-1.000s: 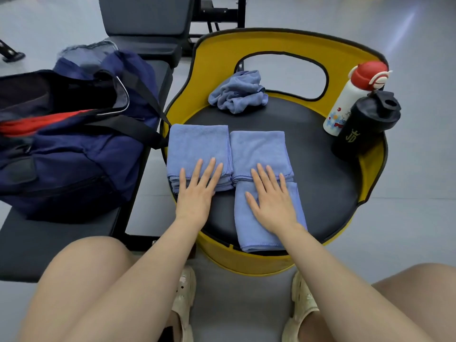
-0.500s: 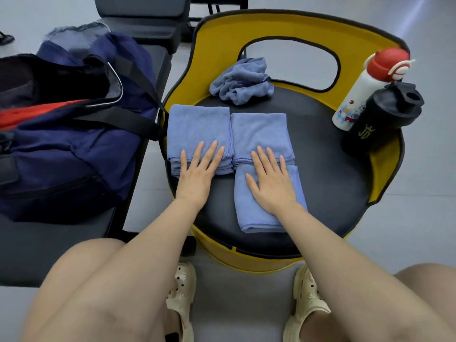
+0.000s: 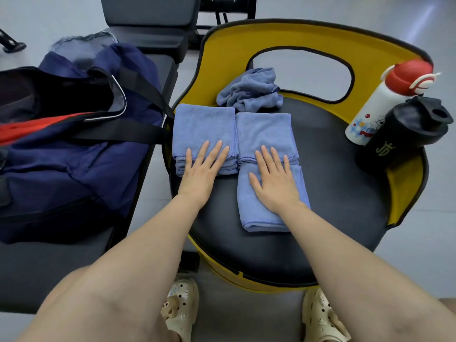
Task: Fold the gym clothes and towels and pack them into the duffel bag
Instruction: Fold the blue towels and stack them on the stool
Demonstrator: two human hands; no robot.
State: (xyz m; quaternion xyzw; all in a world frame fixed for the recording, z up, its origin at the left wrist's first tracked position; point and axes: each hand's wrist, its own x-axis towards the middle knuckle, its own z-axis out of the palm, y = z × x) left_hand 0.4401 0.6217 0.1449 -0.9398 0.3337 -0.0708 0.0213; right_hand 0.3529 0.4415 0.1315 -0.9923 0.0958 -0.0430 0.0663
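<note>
Both hands are lying flat with fingers straight: the left hand [image 3: 201, 170] pressing the folded towel stack [image 3: 203, 127], the right hand [image 3: 274, 180] covering the half-folded towel [image 3: 265, 134]. The duffel bag [image 3: 74, 154] is gaping open, its left side cut off; something red, perhaps clothing, is showing inside.

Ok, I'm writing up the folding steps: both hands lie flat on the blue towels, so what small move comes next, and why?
Probably the right hand folds the near flap of the half-folded towel up over its far part. That flap lies a single layer toward the person, while the folded towel under the left hand is already a neat stack.
</note>
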